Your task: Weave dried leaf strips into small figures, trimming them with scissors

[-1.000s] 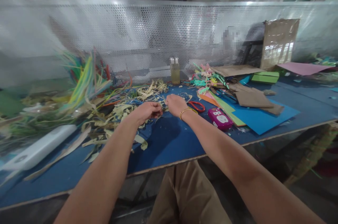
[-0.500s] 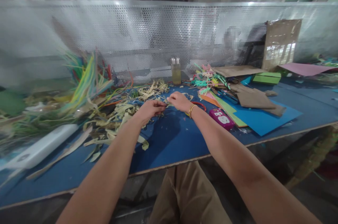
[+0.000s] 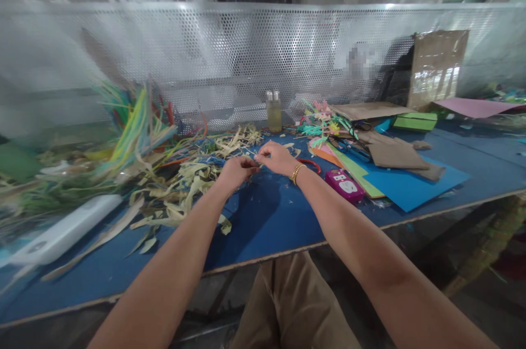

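Note:
Both my hands meet over the blue table (image 3: 267, 223), just in front of a heap of pale dried leaf strips (image 3: 193, 173). My left hand (image 3: 236, 169) is closed in a pinch, and my right hand (image 3: 277, 156), with a gold bracelet on the wrist, is closed too. Their fingertips touch around a small thin strip, too small to name. Red-handled scissors (image 3: 310, 164) lie right behind my right wrist. A pink rectangular case (image 3: 343, 184) lies to its right.
Coloured strips (image 3: 137, 124) fan up at the left, above a white flat device (image 3: 61, 231). A small glass bottle (image 3: 273, 110) stands by the perforated metal screen (image 3: 246, 58). Coloured paper sheets (image 3: 402, 182), brown paper pieces and a cardboard box (image 3: 438, 67) fill the right side.
My hands have drawn closer together and lifted slightly, so that the fingertips now touch. The view has shifted a little.

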{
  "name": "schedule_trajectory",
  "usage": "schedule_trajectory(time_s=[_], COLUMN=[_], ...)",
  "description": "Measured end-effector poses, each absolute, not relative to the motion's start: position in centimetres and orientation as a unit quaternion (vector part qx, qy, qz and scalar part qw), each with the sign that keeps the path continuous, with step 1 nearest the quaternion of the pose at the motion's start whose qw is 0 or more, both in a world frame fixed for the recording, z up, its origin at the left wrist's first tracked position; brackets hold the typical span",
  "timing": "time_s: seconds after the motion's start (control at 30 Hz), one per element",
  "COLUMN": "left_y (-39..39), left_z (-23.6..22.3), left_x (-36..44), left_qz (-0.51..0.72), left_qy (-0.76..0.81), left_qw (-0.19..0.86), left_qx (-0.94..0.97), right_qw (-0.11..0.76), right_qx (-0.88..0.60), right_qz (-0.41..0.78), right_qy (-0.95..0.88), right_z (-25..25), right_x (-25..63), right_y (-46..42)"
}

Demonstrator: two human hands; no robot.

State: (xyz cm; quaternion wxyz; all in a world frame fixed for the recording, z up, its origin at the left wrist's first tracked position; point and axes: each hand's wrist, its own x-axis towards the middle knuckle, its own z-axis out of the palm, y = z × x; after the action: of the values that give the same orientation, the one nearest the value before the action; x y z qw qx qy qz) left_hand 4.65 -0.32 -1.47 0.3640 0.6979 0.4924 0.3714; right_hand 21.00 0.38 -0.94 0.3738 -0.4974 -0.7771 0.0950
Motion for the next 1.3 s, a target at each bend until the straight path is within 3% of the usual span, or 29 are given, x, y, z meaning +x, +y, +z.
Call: schedule_trajectory(time_s=[0.1,0.23,0.4,0.57,0.8,1.3], left_y=[-0.4,-0.9,-1.0,-0.7,-0.9,-0.3], left_z=[-1.8,-2.1,-2.3,-2.4,-2.1,-2.3], left_x=[4.8,5.2,5.3,5.2,5.3,4.7], left_qz=[0.342,0.321,0.349,0.380,0.401,0.401], left_qy=[0.496,0.467,0.446,0.430,0.420,0.402], left_qw=[0.362,0.453,0.529,0.549,0.541,0.579], left_qx=[0.712,0.689,0.632,0.607,0.608,0.585], right_qw=[0.361,0.373,0.410,0.322,0.255,0.360], right_qx=[-0.499,-0.464,-0.487,-0.576,-0.558,-0.580], right_qz=[0.122,0.140,0.043,0.014,0.029,0.066], right_qy=[-0.779,-0.791,-0.770,-0.751,-0.789,-0.728], right_z=[-1.1,-1.3,-1.0,-0.4,-0.5,-1.2], right_x=[20.7,20.1,20.6,21.0,20.8,20.5], right_y=[0.4,0.4,0.1,-0.8,-0.9,-0.2])
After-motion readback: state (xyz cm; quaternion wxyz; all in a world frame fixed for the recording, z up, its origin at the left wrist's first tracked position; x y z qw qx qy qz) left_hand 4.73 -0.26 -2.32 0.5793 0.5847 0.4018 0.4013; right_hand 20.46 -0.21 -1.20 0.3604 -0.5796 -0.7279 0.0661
